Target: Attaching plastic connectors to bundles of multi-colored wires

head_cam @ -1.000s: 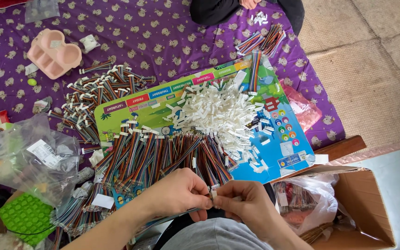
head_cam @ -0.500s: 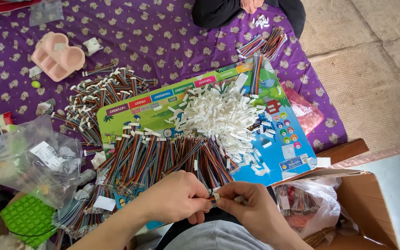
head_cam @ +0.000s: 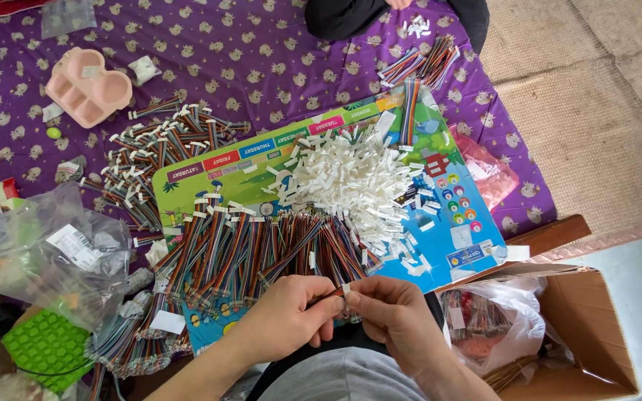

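Cable: a short multicoloured ribbon cable (head_cam: 334, 295) with a white end, held near the bottom centre of the view, just near of the cable pile.
Left hand (head_cam: 287, 315): fingers curled, thumb and forefinger pinching the cable from the left.
Right hand (head_cam: 395, 315): fingertips pressed together on the cable's white end, touching the left hand's fingertips.
Cable pile (head_cam: 261, 249): many like cables laid side by side, just far of the hands, on the board.
Board (head_cam: 455, 215): a bright green and blue printed board lying on the purple cloth.
White labels (head_cam: 354, 182): a loose heap on the board, far and right of the cable pile.
Second pile (head_cam: 161, 145): more cables with white ends, far left on the cloth.
Cloth (head_cam: 261, 52): purple with a small pale pattern, spread over the floor.
Pink tray (head_cam: 87, 85): heart-shaped, with compartments, far left.
Clear bags (head_cam: 46, 252): crumpled plastic at the left edge.
Green mat (head_cam: 46, 345): near left, bumpy.
Box (head_cam: 596, 334): open cardboard at near right, holding a plastic bag of cables.
Other person (head_cam: 358, 15): dark clothing at the far edge, with a small cable bundle (head_cam: 421, 63) just near them.
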